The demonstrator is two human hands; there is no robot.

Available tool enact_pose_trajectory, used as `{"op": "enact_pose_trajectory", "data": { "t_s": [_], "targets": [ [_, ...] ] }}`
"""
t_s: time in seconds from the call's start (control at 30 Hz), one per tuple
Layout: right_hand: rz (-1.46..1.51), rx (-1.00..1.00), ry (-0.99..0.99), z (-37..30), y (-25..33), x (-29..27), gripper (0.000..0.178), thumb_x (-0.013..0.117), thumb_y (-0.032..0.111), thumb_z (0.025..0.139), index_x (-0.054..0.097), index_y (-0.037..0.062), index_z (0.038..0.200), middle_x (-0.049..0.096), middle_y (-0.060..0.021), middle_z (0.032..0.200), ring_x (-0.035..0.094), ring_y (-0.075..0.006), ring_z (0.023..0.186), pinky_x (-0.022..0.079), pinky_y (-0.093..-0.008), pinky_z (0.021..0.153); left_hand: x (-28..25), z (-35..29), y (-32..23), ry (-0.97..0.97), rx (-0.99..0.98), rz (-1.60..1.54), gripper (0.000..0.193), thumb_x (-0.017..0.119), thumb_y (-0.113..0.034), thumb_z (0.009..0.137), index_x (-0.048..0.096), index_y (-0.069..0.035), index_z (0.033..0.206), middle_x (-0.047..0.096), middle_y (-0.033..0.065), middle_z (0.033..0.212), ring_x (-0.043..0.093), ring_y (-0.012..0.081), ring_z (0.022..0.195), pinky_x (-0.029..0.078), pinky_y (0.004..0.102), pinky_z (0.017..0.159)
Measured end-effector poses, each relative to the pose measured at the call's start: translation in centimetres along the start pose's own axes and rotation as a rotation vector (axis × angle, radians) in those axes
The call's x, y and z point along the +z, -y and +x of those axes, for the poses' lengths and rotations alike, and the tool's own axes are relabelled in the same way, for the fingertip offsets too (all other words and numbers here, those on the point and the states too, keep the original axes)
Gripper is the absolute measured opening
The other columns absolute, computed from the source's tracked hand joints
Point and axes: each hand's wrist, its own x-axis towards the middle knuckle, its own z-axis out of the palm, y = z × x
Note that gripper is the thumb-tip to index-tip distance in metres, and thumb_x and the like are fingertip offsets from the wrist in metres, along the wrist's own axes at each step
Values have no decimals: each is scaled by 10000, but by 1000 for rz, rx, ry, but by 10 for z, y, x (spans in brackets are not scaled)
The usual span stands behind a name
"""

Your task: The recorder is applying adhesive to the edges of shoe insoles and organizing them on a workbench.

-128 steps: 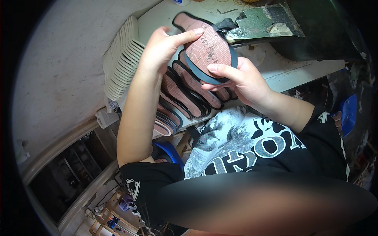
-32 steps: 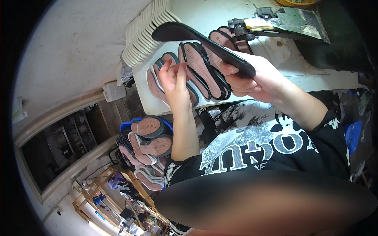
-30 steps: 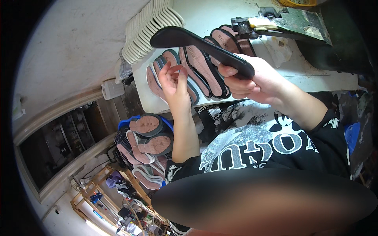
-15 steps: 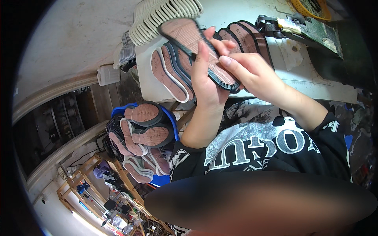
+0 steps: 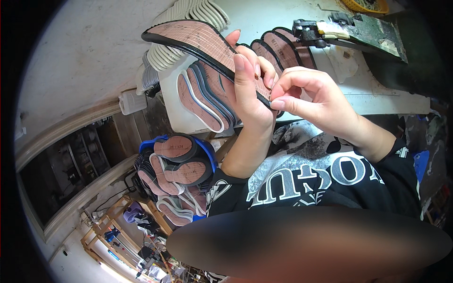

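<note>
Left hand [image 5: 252, 92] grips the sole [image 5: 193, 37] toward its near right end, thumb upright along the near side, other fingers curled over the far side. Right hand [image 5: 314, 92]: thumb and index pinched together at the sole's near right tip, on the black rim; remaining fingers curled in. Sole is in the air, pink face up, tilted, long end reaching far left, over part of the white stack [image 5: 163, 61].

Table [image 5: 377, 106]: near edge runs below the sole, passes behind both forearms. Bare top shows far, between white stack and machine [image 5: 354, 33], plus a strip right of the right hand. Tight to the left: light- and dark-rimmed soles [image 5: 200, 101] stand close together just left of the left wrist. Black-rimmed soles [image 5: 283, 49] in a row just beyond the hands, up against the machine. Yellow basket [image 5: 388, 8] at the far edge, beyond the machine.

Off the table, near left: blue bin [image 5: 214, 158] heaped with bin soles [image 5: 188, 172], left of the left forearm. White jug [image 5: 132, 103] farther left, near the wall [image 5: 80, 61].
</note>
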Motion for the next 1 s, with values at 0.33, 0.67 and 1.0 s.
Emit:
{"op": "enact_pose_trajectory", "data": {
  "t_s": [0.33, 0.67, 1.0],
  "targets": [
    [337, 166, 163, -3, -4, -13, 160, 583, 184, 942, 512, 43, 959, 472, 37, 879, 431, -48, 819, 378, -215, 747, 8, 5, 6, 32, -60, -62, 456, 513, -244, 978, 364, 44, 1299, 394, -12, 718, 363, 54, 510, 293, 186, 459],
    [368, 222, 153, -2, -5, -18, 183, 625, 222, 917, 528, 67, 924, 479, 57, 828, 416, -27, 753, 354, -190, 658, 13, 3, 9, -46, -49, 82, 420, 513, -184, 982, 361, 11, 1321, 450, -12, 806, 386, 42, 557, 317, 194, 482],
    [248, 89, -136, -4, -4, -32, 182, 603, 229, 933, 565, 52, 934, 502, 79, 726, 386, 15, 555, 273, -159, 446, 11, 9, 27, 20, 320, 128, 660, 698, -507, 804, 377, -53, 1160, 431, 16, 853, 446, 94, 620, 396, 227, 545]
  ]
}}
